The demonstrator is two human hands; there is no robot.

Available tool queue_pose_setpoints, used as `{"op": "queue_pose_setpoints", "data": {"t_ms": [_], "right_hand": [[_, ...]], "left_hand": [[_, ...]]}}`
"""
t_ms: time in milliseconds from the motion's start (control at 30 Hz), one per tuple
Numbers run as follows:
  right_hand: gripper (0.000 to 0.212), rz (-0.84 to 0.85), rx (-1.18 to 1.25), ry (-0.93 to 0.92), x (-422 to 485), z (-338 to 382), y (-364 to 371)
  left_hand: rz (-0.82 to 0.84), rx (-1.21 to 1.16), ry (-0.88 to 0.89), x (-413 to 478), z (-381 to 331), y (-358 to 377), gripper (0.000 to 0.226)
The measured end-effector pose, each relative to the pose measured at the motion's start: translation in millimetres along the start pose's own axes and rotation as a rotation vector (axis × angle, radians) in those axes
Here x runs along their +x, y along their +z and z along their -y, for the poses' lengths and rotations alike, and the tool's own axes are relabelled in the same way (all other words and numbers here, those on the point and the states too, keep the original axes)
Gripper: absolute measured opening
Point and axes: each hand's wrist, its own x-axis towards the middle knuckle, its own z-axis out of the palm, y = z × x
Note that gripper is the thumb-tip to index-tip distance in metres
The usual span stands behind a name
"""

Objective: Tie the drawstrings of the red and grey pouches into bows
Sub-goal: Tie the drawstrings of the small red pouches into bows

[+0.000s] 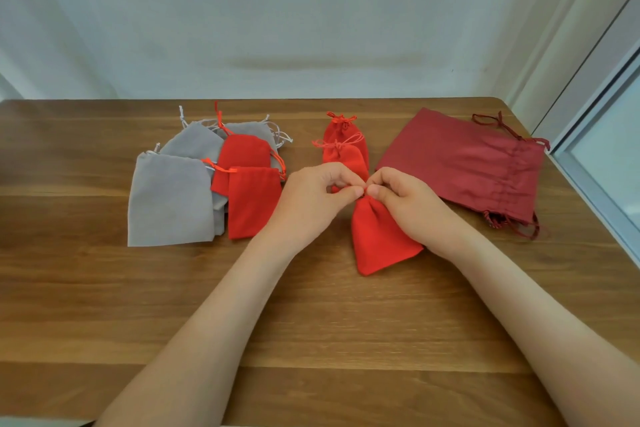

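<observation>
On the brown wooden table (104, 305), a large dark-red cloth drawstring bag (460, 166) lies at the right and a heap of flat grey and red velvet pouches (169, 201) waits at the left, untied. At centre lies a small bright-red velvet pouch (379, 239). The left hand (311, 198) and right hand (405, 198) pinch its gathered neck, fingers curled, cords hidden. The bow seems underway; next, loops need drawing out evenly. Two bowed red pouches (341, 152) just behind crowd the fingers.
</observation>
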Motion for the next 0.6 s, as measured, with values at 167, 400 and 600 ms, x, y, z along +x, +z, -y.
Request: {"op": "queue_pose_setpoints", "data": {"t_ms": [167, 400, 600], "right_hand": [[0.015, -0.040, -0.035, -0.028, 1, -1, 4], [0.031, -0.116, 0.297, -0.085, 0, -2, 2], [0.019, 0.062, 0.555, 0.000, -1, -4, 1]], "left_hand": [[-0.092, 0.386, 0.274, 1, 4, 6, 0.006], [-0.305, 0.642, 0.644, 0, 6, 19, 0.019], [-0.367, 0.717, 0.772, 0, 8, 20, 0.027]]}}
